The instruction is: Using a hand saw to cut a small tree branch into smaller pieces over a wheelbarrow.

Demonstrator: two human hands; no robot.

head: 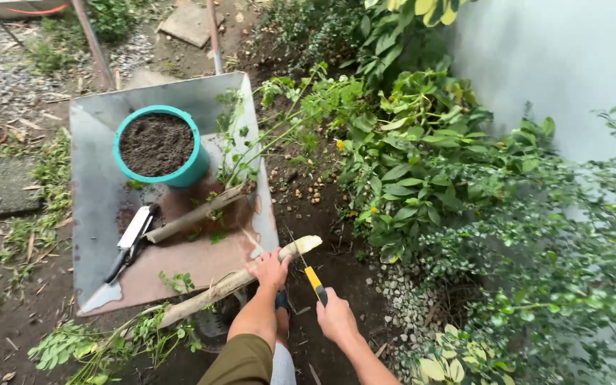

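Woody cut branch (237, 281): stiff, probably light; left hand (271, 269) clenched near its sawn end, right hand (335, 317) fisted round yellow-handled saw (314, 281).

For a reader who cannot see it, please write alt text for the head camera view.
A person's left hand grips a cut branch lying across a metal wheelbarrow, while the right hand holds a yellow-handled saw beside it. The wheelbarrow carries a teal pot of soil and another branch, next to leafy garden shrubs.
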